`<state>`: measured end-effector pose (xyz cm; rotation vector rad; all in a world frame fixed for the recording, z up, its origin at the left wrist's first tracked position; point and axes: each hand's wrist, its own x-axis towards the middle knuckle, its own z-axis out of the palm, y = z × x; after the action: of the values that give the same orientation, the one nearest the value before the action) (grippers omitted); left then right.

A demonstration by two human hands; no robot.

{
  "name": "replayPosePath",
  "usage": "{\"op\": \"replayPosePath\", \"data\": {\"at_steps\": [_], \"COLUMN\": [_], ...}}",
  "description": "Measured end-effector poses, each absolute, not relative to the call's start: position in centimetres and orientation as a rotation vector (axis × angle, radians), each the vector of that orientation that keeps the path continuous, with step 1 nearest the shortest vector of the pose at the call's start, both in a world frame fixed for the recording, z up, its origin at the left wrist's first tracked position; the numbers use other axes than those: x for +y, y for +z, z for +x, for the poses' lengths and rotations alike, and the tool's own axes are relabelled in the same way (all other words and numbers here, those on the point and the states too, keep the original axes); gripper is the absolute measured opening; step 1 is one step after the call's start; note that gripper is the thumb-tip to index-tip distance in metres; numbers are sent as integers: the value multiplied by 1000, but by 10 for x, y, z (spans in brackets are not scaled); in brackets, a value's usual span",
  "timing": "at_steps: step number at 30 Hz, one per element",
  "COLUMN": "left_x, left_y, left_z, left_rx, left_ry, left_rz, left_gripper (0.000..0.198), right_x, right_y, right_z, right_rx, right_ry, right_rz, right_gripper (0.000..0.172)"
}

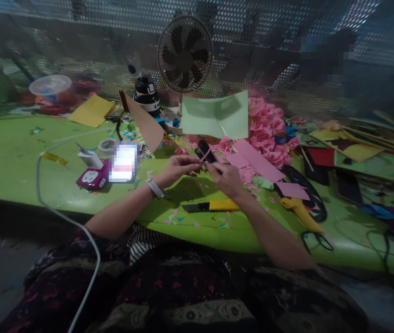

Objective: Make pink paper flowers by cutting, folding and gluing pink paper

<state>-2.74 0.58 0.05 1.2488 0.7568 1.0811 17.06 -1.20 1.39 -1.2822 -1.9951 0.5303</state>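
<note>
My right hand [228, 178] is closed round what look like black-handled scissors [204, 149]; the dark rounded handles stick out beyond the fingers and the blades are hidden. My left hand [179, 170] comes in from the left with fingertips pinched together, almost meeting the right hand's fingers. Whatever lies in that pinch is too small to make out. Just below both hands a yellow-and-black utility knife [218, 206] lies on the green table [113, 203]. Pink paper sheets [257, 159] and small pink cuttings lie right of the hands.
Behind the hands stand a fan [185, 54], a pale green sheet [216, 114], a dark bottle [147, 97] and pink paper flowers [264, 125]. A lit phone [124, 162] and a purple power adapter [92, 178] lie left. A yellow glue gun [301, 213] lies right; a white cable [95, 249] crosses the front edge.
</note>
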Motion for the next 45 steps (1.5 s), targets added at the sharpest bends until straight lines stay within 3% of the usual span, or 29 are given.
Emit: {"op": "replayPosePath", "data": {"at_steps": [45], "left_x": [0], "left_y": [-7], "left_z": [-17], "left_rx": [786], "left_ry": [1319], "left_rz": [1184], "left_gripper": [26], "right_x": [-19], "right_y": [16], "right_z": [161], "right_rx": [-1823], "right_ry": [893], "right_rz": [-1173], "right_gripper": [56]}}
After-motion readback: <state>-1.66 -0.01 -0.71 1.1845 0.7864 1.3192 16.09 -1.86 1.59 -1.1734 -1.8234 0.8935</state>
